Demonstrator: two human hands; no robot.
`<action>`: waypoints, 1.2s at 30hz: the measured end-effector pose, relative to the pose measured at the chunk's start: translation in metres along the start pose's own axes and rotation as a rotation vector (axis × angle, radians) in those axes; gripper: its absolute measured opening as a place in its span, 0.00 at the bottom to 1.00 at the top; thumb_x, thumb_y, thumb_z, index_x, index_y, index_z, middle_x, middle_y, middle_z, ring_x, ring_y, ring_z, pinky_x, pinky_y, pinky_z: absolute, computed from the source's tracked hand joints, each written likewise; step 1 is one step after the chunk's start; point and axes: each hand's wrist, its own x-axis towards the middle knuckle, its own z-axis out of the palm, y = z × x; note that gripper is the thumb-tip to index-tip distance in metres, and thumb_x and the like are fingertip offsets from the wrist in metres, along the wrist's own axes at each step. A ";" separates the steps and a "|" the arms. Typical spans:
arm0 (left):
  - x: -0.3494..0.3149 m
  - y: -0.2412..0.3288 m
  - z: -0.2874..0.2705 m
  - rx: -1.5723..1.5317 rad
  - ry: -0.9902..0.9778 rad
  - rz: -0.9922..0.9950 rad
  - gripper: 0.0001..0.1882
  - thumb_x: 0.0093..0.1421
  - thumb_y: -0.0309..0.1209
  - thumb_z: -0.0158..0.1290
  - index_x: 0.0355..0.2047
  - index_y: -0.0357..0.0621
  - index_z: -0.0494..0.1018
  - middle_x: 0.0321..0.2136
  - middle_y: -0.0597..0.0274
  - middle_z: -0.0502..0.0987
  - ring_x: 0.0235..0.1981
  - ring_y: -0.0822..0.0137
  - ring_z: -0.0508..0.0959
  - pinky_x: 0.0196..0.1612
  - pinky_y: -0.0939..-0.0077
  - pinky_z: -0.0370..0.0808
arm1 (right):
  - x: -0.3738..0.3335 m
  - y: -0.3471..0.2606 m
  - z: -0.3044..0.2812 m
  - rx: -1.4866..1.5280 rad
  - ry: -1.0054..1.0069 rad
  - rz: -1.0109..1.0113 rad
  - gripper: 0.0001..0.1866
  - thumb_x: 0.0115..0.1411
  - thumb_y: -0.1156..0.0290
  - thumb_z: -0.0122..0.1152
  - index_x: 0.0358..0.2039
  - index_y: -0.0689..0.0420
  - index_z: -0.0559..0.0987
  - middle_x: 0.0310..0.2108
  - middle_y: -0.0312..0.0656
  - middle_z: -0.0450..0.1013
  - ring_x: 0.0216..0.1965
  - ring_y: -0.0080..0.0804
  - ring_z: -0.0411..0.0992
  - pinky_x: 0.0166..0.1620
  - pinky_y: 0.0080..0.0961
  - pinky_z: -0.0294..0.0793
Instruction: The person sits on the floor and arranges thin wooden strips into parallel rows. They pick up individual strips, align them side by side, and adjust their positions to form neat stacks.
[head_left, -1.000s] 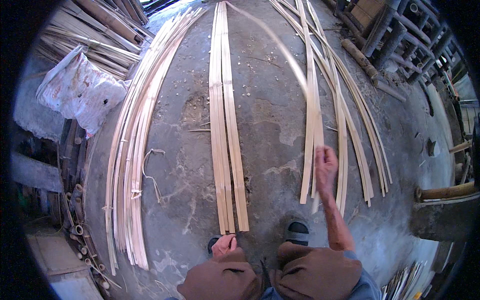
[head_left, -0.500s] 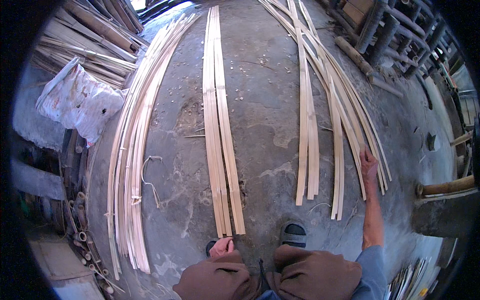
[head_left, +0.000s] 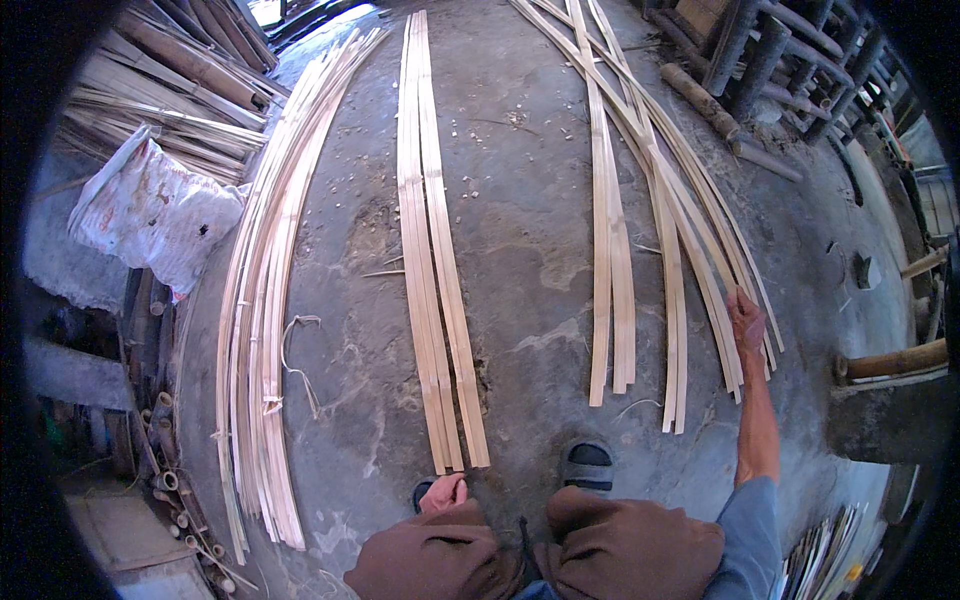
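On the right side, my right hand (head_left: 746, 320) reaches out over the floor, its fingers closed on a pale bamboo strip near the near end of the right-hand strips (head_left: 690, 230). Some of those strips cross one another farther off. Which strip is gripped is partly hidden by the fingers. My left hand (head_left: 443, 493) rests at my left knee, fingers curled in, with nothing seen in it. Just beyond it end the middle bamboo strips (head_left: 425, 280), lying lengthwise side by side. More strips (head_left: 605, 300) lie between these and my right hand.
A tied bundle of bamboo strips (head_left: 275, 260) lies at the left, beside a white sack (head_left: 155, 205). Bamboo stock (head_left: 165, 95) is piled at the far left. Bamboo poles (head_left: 895, 361) and a dark frame (head_left: 775, 70) stand at the right. Thin slats (head_left: 825, 555) sit at the lower right.
My right hand has shifted slightly right, and strip ends beside it now lie closer together. The left hand stays at the knee. The whole view has turned a little.
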 end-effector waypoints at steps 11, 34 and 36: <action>0.018 0.018 -0.007 -0.065 0.004 -0.051 0.08 0.61 0.29 0.56 0.38 0.39 0.79 0.28 0.51 0.79 0.27 0.54 0.80 0.32 0.63 0.77 | -0.001 0.026 0.045 -0.428 0.096 -0.348 0.24 0.68 0.55 0.55 0.55 0.60 0.76 0.45 0.55 0.75 0.48 0.52 0.75 0.50 0.42 0.74; 0.124 0.047 0.030 0.161 -0.033 -0.009 0.28 0.59 0.32 0.58 0.58 0.38 0.66 0.42 0.47 0.78 0.42 0.46 0.75 0.46 0.52 0.70 | -0.184 -0.294 0.213 0.846 -0.627 0.207 0.16 0.72 0.58 0.51 0.40 0.59 0.78 0.24 0.30 0.68 0.26 0.17 0.65 0.27 0.21 0.65; 0.124 0.040 0.035 0.128 -0.052 -0.055 0.29 0.59 0.34 0.59 0.59 0.40 0.65 0.41 0.45 0.77 0.41 0.46 0.75 0.45 0.51 0.69 | -0.158 -0.311 0.164 0.823 -0.432 0.122 0.16 0.72 0.59 0.53 0.39 0.60 0.78 0.26 0.29 0.67 0.27 0.16 0.63 0.28 0.20 0.62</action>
